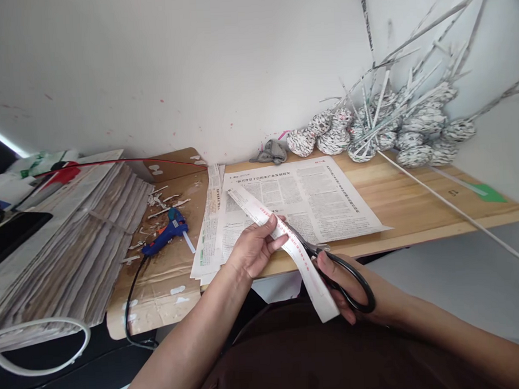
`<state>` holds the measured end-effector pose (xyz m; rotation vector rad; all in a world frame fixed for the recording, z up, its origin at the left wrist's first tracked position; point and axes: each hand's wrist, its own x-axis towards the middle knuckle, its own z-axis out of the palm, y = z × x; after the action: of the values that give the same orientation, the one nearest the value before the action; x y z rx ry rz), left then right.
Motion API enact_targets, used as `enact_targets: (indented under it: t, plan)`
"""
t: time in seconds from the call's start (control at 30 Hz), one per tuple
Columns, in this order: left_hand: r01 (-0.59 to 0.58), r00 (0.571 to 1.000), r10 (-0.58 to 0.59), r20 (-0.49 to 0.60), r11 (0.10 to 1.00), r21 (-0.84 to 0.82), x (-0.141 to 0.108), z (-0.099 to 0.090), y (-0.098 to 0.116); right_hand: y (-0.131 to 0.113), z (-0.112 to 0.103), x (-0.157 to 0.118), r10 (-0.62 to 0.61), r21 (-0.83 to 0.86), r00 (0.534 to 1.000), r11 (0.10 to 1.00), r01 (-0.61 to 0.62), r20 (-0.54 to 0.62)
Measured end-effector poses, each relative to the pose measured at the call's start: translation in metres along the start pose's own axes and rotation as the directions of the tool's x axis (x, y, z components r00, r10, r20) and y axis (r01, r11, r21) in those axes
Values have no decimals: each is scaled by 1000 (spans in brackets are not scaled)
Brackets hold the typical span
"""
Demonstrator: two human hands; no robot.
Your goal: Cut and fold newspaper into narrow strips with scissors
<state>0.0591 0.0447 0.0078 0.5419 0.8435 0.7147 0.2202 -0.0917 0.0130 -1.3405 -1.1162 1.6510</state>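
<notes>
A long strip of newspaper [303,262] with red print is pinched between the thumb and fingers of my left hand [258,243]. Its far end reaches over the sheet on the table, and its near end hangs down toward my lap. My right hand [343,280] is closed round the black handles of a pair of scissors [361,279]. The blades point to the upper left and lie partly hidden behind the strip. Beyond both hands, a newspaper sheet [337,199] is spread flat on the wooden table [410,211].
At left stands a thick stack of newspapers [114,224]. A blue glue gun [166,234] with a black cord lies on cardboard [181,289] among paper scraps. Cut strips [208,237] lie beside the sheet. Several woven paper balls [330,140] and a grey cloth [272,152] rest against the wall.
</notes>
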Motion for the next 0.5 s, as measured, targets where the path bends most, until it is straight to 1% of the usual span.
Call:
enact_targets:
  t: [0.07,0.13,0.23,0.3,0.4,0.5]
  plan:
    - [-10,1000,10,-6,1000,-14,0,0,1,-1,-1,-3,21,-24,1000,999,-21,-16]
    - [-5,1000,5,-15,1000,-14,0,0,1,-1,-2,-4,45,-17,999,999,-45,-8]
    - [19,1000,-18,-14,1000,15,-1,1,1,-1,-2,-2,64,30,997,997,-65,53]
    - [33,999,-33,-11,999,39,-2,1,1,-1,-1,2,70,68,995,995,-75,71]
    - [38,999,-37,-13,998,48,-3,1,1,-1,1,8,64,88,996,994,-69,58]
    - [36,999,-36,-14,999,35,-2,0,2,0,2,9,42,55,999,998,-44,31]
